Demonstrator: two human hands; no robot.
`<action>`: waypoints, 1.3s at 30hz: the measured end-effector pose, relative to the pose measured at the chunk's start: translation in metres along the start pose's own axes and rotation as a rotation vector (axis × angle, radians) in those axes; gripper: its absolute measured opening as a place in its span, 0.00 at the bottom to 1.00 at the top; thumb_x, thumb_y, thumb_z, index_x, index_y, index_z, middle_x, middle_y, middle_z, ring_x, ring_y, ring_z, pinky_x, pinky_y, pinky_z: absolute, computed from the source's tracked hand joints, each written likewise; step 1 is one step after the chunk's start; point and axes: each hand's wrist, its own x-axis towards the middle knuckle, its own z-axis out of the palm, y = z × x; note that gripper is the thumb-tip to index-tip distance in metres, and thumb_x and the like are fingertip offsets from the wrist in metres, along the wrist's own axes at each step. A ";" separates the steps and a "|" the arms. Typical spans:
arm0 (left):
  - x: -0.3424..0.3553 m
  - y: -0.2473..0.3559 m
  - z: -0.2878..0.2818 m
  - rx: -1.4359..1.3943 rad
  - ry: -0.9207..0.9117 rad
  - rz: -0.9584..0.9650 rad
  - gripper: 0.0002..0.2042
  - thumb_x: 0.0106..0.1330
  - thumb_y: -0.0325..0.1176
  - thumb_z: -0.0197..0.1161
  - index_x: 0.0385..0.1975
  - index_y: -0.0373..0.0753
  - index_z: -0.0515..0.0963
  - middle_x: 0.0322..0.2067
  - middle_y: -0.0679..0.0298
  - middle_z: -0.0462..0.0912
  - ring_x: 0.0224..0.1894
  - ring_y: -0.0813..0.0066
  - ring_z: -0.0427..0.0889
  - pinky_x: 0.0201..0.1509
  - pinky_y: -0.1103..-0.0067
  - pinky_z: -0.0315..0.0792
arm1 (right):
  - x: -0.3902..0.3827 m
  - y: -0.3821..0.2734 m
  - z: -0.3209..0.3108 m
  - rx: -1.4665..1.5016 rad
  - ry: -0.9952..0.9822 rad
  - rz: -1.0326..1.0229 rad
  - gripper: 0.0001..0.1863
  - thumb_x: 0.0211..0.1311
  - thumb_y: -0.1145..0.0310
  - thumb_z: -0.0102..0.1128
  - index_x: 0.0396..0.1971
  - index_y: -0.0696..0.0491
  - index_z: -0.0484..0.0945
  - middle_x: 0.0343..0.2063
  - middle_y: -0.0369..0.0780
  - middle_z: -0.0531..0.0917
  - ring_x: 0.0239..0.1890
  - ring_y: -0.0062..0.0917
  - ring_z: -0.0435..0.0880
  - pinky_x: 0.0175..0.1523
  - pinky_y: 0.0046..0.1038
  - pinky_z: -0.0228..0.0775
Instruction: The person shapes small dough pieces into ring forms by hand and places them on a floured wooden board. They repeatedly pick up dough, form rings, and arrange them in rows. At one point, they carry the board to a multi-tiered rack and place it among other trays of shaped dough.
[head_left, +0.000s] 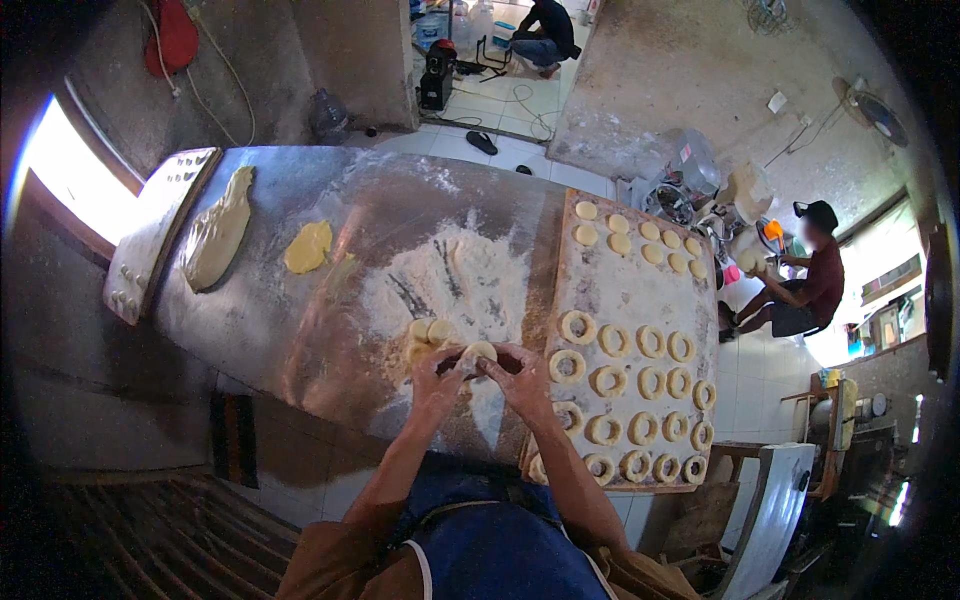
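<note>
Near the middle of the metal table (pixel 330 385), both my hands pinch a pale round piece of dough (pixel 478 353), with thumbs at its centre. My left hand (pixel 438 380) is closed on its left side, my right hand (pixel 512 375) on its right. Several more dough rounds (pixel 425 334) lie beside my left hand in scattered flour (pixel 470 265). To the right, a floured board (pixel 625 290) holds rows of dough rings (pixel 650 340) and plain rounds (pixel 620 242).
A long dough piece (pixel 215 235), a yellow mass (pixel 308 247) and a pale dimpled board (pixel 150 235) are at the left. A co-worker (pixel 815 290) sits at the right near metal pots (pixel 672 205); another person (pixel 540 40) crouches in the doorway.
</note>
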 end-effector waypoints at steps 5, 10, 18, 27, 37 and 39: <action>-0.005 0.011 -0.015 0.092 -0.085 0.121 0.16 0.62 0.30 0.65 0.49 0.36 0.76 0.40 0.60 0.81 0.41 0.73 0.80 0.43 0.78 0.76 | -0.002 -0.001 0.023 -0.117 0.103 -0.103 0.21 0.52 0.75 0.67 0.47 0.61 0.76 0.35 0.43 0.86 0.37 0.24 0.85 0.44 0.24 0.76; -0.012 0.007 -0.016 -0.612 -0.113 -0.077 0.21 0.63 0.21 0.58 0.54 0.41 0.61 0.42 0.61 0.77 0.40 0.73 0.80 0.42 0.80 0.75 | -0.013 -0.024 0.033 0.012 -0.102 -0.010 0.28 0.53 0.79 0.58 0.57 0.57 0.66 0.34 0.41 0.83 0.34 0.23 0.83 0.39 0.24 0.74; -0.008 -0.005 -0.019 -0.766 -0.323 0.004 0.14 0.61 0.28 0.56 0.46 0.43 0.65 0.38 0.63 0.75 0.38 0.71 0.75 0.39 0.73 0.73 | -0.004 -0.017 0.038 0.655 0.076 0.228 0.15 0.64 0.64 0.49 0.47 0.55 0.72 0.27 0.39 0.76 0.27 0.25 0.78 0.32 0.27 0.71; -0.010 0.033 0.007 -0.522 -0.090 -0.096 0.07 0.64 0.35 0.49 0.38 0.43 0.61 0.28 0.68 0.66 0.31 0.74 0.70 0.35 0.77 0.68 | -0.018 -0.014 0.032 0.060 0.004 0.253 0.31 0.73 0.48 0.33 0.27 0.60 0.76 0.18 0.40 0.76 0.22 0.26 0.74 0.28 0.26 0.65; 0.000 0.010 0.062 -0.345 -0.024 0.057 0.10 0.68 0.41 0.47 0.29 0.43 0.66 0.22 0.69 0.66 0.24 0.75 0.70 0.29 0.75 0.67 | -0.018 0.045 0.017 0.258 0.281 0.081 0.25 0.71 0.51 0.43 0.36 0.62 0.75 0.30 0.39 0.79 0.29 0.22 0.76 0.41 0.28 0.73; 0.003 0.002 0.076 -0.737 0.000 -0.273 0.12 0.69 0.43 0.46 0.30 0.42 0.67 0.22 0.68 0.67 0.22 0.73 0.69 0.26 0.73 0.67 | -0.030 -0.012 0.012 0.177 0.270 0.051 0.26 0.72 0.54 0.43 0.38 0.65 0.75 0.25 0.40 0.80 0.27 0.22 0.75 0.35 0.29 0.71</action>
